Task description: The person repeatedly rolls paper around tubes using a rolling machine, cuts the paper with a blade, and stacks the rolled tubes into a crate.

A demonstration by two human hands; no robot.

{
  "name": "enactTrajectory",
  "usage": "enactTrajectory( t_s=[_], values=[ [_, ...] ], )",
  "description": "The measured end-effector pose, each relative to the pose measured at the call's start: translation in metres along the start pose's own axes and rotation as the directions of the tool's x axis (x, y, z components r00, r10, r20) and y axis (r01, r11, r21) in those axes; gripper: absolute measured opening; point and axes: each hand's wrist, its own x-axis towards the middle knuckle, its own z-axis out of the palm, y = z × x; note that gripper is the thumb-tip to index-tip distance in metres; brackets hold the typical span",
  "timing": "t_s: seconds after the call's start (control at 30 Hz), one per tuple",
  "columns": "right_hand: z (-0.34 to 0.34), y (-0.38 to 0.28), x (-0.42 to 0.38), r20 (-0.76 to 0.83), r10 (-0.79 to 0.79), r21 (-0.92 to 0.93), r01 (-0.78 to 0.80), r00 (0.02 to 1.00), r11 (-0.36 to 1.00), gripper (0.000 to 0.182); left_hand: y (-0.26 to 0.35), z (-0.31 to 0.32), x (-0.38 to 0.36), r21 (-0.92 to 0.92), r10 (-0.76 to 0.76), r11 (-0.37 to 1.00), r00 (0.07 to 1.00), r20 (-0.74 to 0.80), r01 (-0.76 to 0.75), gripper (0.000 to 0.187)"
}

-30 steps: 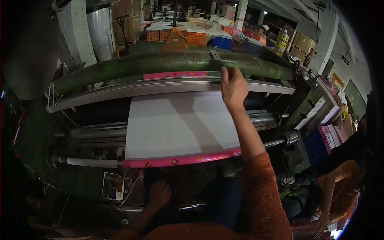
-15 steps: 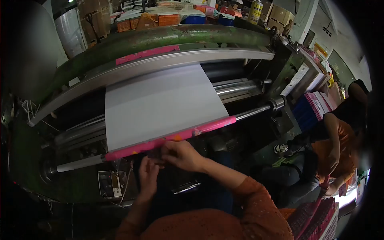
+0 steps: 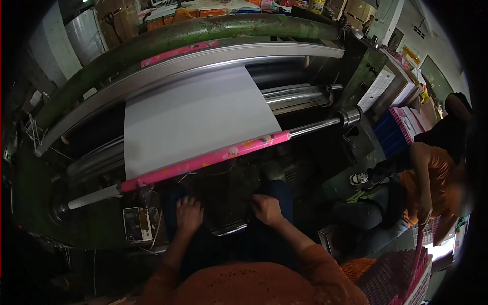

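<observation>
My left hand (image 3: 189,212) lies on my left thigh, its fingers stretched forward and holding nothing. Curled closed, my right hand (image 3: 267,209) is at my right knee; whatever it may hold is hidden. Both hands are below and apart from the pink patterned roll (image 3: 213,158), which is wound on a metal shaft (image 3: 317,127) across the machine. A wide white sheet (image 3: 198,119) runs from the rollers behind down to this roll.
A silver bar (image 3: 203,61) and a green pipe (image 3: 213,31) span the machine. Below the roll's left end is a small box (image 3: 137,224). At the right, a person in an orange top (image 3: 431,165) sits by a blue crate (image 3: 394,133) and a maroon basket (image 3: 386,272).
My hands have parted and dropped from the pink roll's near edge to my legs. The left hand has opened out. The whole view has shifted slightly.
</observation>
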Motion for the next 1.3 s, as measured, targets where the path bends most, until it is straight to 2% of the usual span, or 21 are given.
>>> enactTrajectory(
  t_s=[0.1,0.3,0.4,0.7,0.77,0.83,0.9,0.93,0.97,1.03,1.07,1.1,1.13,1.17,1.23,1.27,1.3],
  values=[
    [-0.004,0.001,0.001,0.011,0.034,0.015,-0.034,0.999,0.999,0.013,0.003,0.003,0.0,0.01,-0.04,0.999,0.997,0.068,0.04,0.021],
    [-0.002,0.0,0.0,0.05,0.016,-0.007,-0.015,0.999,1.0,0.013,0.006,-0.002,0.001,0.031,-0.007,1.0,0.997,0.071,0.005,0.019],
    [-0.004,-0.001,-0.001,0.03,-0.012,0.006,0.012,0.999,1.0,0.013,0.002,0.005,-0.001,0.005,0.006,1.0,1.0,0.02,-0.006,0.021],
    [-0.005,-0.001,0.001,0.082,0.006,-0.005,-0.006,0.997,1.0,0.013,-0.003,0.016,-0.002,-0.017,-0.012,1.0,1.0,0.003,0.012,0.021],
    [-0.014,-0.002,0.008,0.222,0.098,-0.038,-0.092,0.97,0.995,0.012,-0.003,0.013,-0.002,-0.053,-0.039,0.998,0.999,-0.023,0.038,0.021],
    [-0.035,-0.008,0.027,0.297,0.079,0.05,-0.098,0.952,0.994,0.013,-0.007,0.011,-0.003,-0.15,-0.021,0.988,0.999,-0.027,0.017,0.021],
    [-0.066,-0.05,0.058,0.25,0.089,0.325,-0.17,0.964,0.93,0.01,-0.009,0.008,-0.002,-0.288,-0.036,0.957,0.999,0.001,0.034,0.019],
    [-0.078,-0.076,0.078,0.199,-0.009,0.4,-0.073,0.98,0.913,0.008,-0.009,0.005,-0.001,-0.366,-0.052,0.929,0.999,0.011,0.052,0.017],
    [-0.09,-0.103,0.102,0.137,-0.094,0.471,0.019,0.986,0.882,0.007,-0.008,-0.003,-0.001,-0.361,-0.086,0.929,0.996,0.015,0.085,0.017],
    [-0.097,-0.169,0.15,0.027,-0.307,0.397,0.272,0.951,0.877,0.005,-0.002,-0.03,-0.001,-0.342,0.039,0.93,0.965,-0.259,-0.13,0.016],
    [-0.087,-0.195,0.177,0.042,-0.381,0.397,0.335,0.923,0.855,0.005,-0.001,-0.048,0.0,-0.342,0.025,0.932,0.966,-0.259,-0.116,0.016],
    [-0.076,-0.219,0.202,0.056,-0.451,0.397,0.395,0.891,0.829,0.005,-0.001,-0.07,0.002,-0.25,0.081,0.944,0.887,-0.455,-0.214,0.018],
    [-0.055,-0.235,0.228,0.068,-0.5,0.351,0.448,0.864,0.822,0.006,-0.003,-0.09,0.003,-0.137,0.148,0.946,0.767,-0.624,-0.294,0.02],
    [-0.027,-0.243,0.252,0.082,-0.544,0.305,0.499,0.835,0.811,0.008,-0.007,-0.107,0.004,-0.14,0.141,0.948,0.769,-0.623,-0.287,0.02],
    [0.015,-0.256,0.282,0.089,-0.591,0.234,0.56,0.801,0.795,0.01,-0.018,-0.136,0.01,-0.062,0.084,0.984,0.748,-0.659,-0.166,0.035],
    [0.023,-0.264,0.287,0.091,-0.59,0.236,0.558,0.803,0.796,0.01,-0.024,-0.15,0.013,-0.064,0.083,0.984,0.75,-0.656,-0.165,0.035],
    [0.03,-0.27,0.292,0.143,-0.569,0.203,0.539,0.81,0.817,0.011,-0.032,-0.163,0.017,-0.091,0.032,0.991,0.821,-0.57,-0.101,0.039]
  ],
)
